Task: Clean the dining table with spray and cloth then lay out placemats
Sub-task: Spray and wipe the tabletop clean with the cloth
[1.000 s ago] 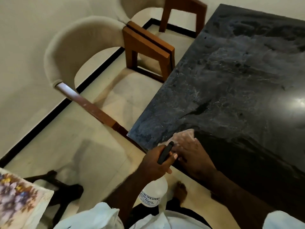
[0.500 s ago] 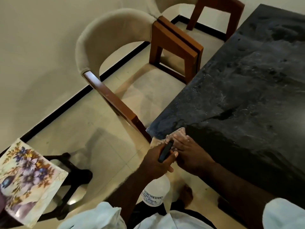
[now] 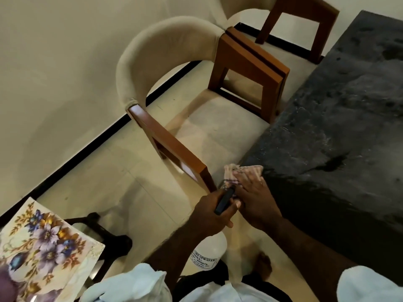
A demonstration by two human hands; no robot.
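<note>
Right now, at the corner of the counter (image 3: pixel 340 127), right hand (image 3: pixel 255 199) presses flat-fingered on the cloth (image 3: pixel 243 172); beside it, left hand (image 3: pixel 212 212) grips the spray bottle (image 3: pixel 207 252).

This looks like the dining room of a home. A dark stone-topped dining table (image 3: pixel 349 127) has a cushioned wood-framed chair (image 3: pixel 165 46) beside it and a second chair (image 3: pixel 301 16) beyond. There is a pale tiled floor (image 3: pixel 122 175), a black skirting strip (image 3: pixel 87 149) along a plain cream wall (image 3: pixel 54 62), and what may be a floral placemat (image 3: pixel 43 247) on a small black stand (image 3: pixel 111 238).
</note>
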